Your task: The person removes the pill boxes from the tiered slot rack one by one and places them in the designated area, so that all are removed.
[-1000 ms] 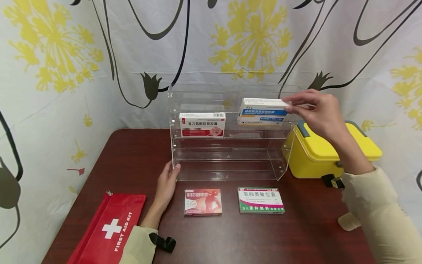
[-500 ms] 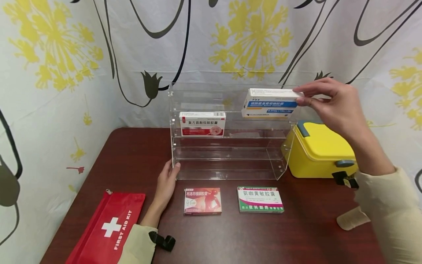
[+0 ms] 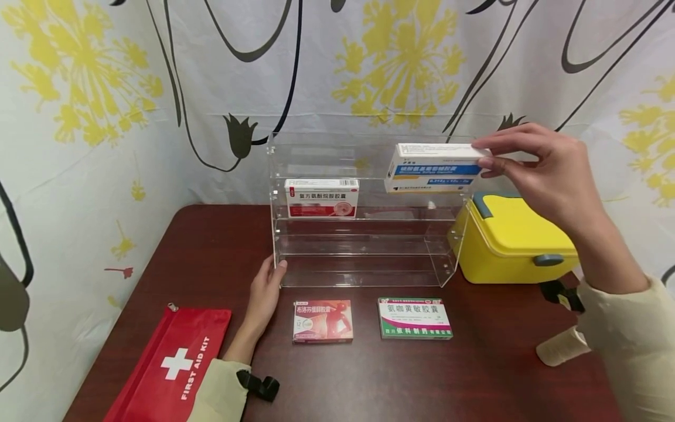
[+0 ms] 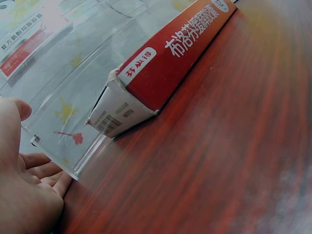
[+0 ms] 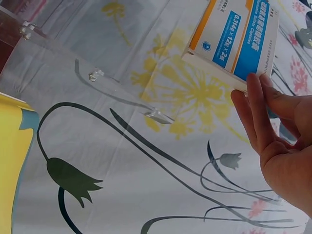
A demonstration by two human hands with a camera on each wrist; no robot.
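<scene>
My right hand (image 3: 543, 170) pinches the right end of a white, blue and orange medicine box (image 3: 433, 170) between thumb and fingers. The box is held level in front of the upper right part of a clear acrylic display rack (image 3: 358, 278); the right wrist view shows the same medicine box (image 5: 234, 34) at the fingertips. At the rack's lower left corner, my left hand (image 3: 265, 293) holds the side panel, thumb and fingers on either side of it. A white and red medicine box (image 3: 322, 199) stands on an upper tier, on the left.
Before the rack lie a red-orange medicine box (image 3: 323, 322) and a green and white one (image 3: 415, 319). A red first aid pouch (image 3: 174, 357) lies at left. A yellow lidded case (image 3: 522, 240) stands right of the rack, with a beige cylinder (image 3: 561, 347) nearer.
My right hand has raised the blue and orange medicine box off the rack's upper tier and shifted it slightly right and nearer. My left hand has stayed at the rack's corner.
</scene>
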